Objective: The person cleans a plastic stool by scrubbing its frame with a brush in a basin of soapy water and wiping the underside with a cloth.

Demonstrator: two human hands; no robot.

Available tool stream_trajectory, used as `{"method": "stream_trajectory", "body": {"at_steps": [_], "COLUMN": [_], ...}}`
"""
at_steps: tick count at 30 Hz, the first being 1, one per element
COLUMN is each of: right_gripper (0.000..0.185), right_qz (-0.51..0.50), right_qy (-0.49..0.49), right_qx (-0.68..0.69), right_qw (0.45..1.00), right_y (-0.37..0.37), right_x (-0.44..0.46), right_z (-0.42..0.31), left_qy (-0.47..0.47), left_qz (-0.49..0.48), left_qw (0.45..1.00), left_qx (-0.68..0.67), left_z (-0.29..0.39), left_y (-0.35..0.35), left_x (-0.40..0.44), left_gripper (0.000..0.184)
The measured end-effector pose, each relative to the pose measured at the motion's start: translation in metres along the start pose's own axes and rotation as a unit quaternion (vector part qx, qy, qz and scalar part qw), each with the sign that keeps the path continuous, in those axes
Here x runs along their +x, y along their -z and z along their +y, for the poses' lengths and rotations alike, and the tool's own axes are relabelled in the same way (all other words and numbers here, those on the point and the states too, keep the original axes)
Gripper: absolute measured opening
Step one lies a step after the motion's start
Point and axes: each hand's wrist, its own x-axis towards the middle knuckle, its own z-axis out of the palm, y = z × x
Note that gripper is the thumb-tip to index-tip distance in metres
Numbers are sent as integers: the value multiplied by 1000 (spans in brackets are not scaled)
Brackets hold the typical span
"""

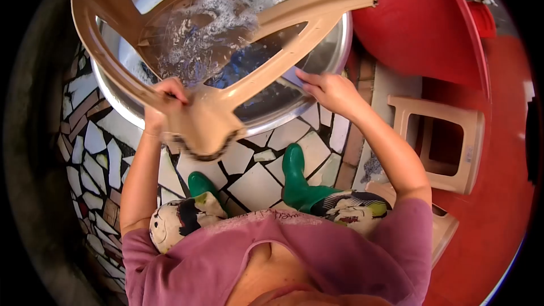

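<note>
Stool [211, 116], tan | over basin [347, 39], leg ends near and right; long axis indeterminable | left hand [166, 101]: gripping near leg | right hand [331, 92]: holding pale purple item [290, 76]

The basin [347, 39] stands on the floor [249, 184] before the person [272, 255] — water [198, 37] is in it. On its right is a tub [413, 17] — nearer, a stool [474, 150].

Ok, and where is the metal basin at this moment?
In the head view, the metal basin is at the top, left of centre, beyond the green boots, partly covered by the beige plastic frame, with the big red tub to its right.
</note>
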Motion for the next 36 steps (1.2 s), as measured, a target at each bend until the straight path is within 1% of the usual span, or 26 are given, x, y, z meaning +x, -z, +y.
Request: {"method": "stream_trajectory", "body": {"at_steps": [1,2,4,6,7,8,9,11,12,13,16,17,18,20,23,24,25,26,27,28,30,31,33,34,35,36], "right_gripper": [33,30,29,31,28,31,27,27,27,27,26,27,28,31,31,31,34,31,28,26,28,28,31,24,25,25], "right_qz": [17,47,122,38,-19,-41,-31,-26,-56,-86,-118,-153,-203,-261,-238,-238,-289,-294,-291,-218,-203,-203,-340,-350,-348,-379], "right_qy": [-2,35,158,100,61,46,40,37,2,-34,-19,4,29,129,107,105,103,117,44,-25,-24,-27,152,165,196,142], "right_qx": [-44,-39,29,-113,-114,-107,-135,-162,-152,-142,-110,-77,-51,2,-10,18,-22,-93,-138,-147,-213,-211,-113,-39,1,34], "right_qw": [999,998,980,988,991,992,990,986,987,986,987,985,977,957,965,965,951,944,946,965,955,956,921,921,917,914], "right_y": [-19,-45,-68,-83,-88,-104,-115,-130,-133,-137,-139,-144,-131,-145,-161,-155,-133,-134,-118,-110,-102,-114,-140,-138,-156,-157], "right_x": [19,42,70,100,114,128,133,147,155,161,171,176,172,171,180,180,186,198,198,193,182,187,205,199,206,210], "right_z": [-1,3,-11,-25,-32,-27,-32,-40,-45,-48,-58,-61,-82,-110,-115,-100,-92,-71,-59,-55,-68,-69,-78,-96,-105,-120], "left_qy": [17,-39,-35,-29,-108,-185,-179,-188,-202,-176,-136,-136,-137,-172,-162,-158,-142,-126,-125,-132,-138,-127,-119,-122,-124,-124], "left_qz": [43,-9,-32,-50,2,53,39,19,-5,6,41,31,27,15,-2,-4,7,21,24,-9,-44,-38,-32,-42,-53,-55], "left_qw": [998,998,997,995,989,976,970,970,969,973,980,980,980,978,974,975,979,983,983,984,983,985,987,985,983,982], "left_qx": [-36,47,65,86,97,107,160,151,142,146,142,143,145,118,156,155,144,132,130,122,112,108,105,116,128,130], "left_z": [23,24,28,25,23,21,17,7,6,6,10,9,8,5,3,3,3,2,0,-1,-2,-1,1,3,4,2], "left_y": [-8,5,13,17,2,-5,-1,9,13,15,12,14,15,14,18,19,18,17,18,22,23,21,20,19,19,21], "left_x": [-4,-5,-8,-13,-12,-12,-16,-22,-23,-26,-26,-25,-24,-24,-29,-31,-31,-34,-34,-33,-32,-31,-29,-28,-28,-29], "left_gripper": [15,37,31,25,27,33,41,41,40,41,39,38,38,42,49,49,50,51,51,47,43,42,40,40,39,39]}}
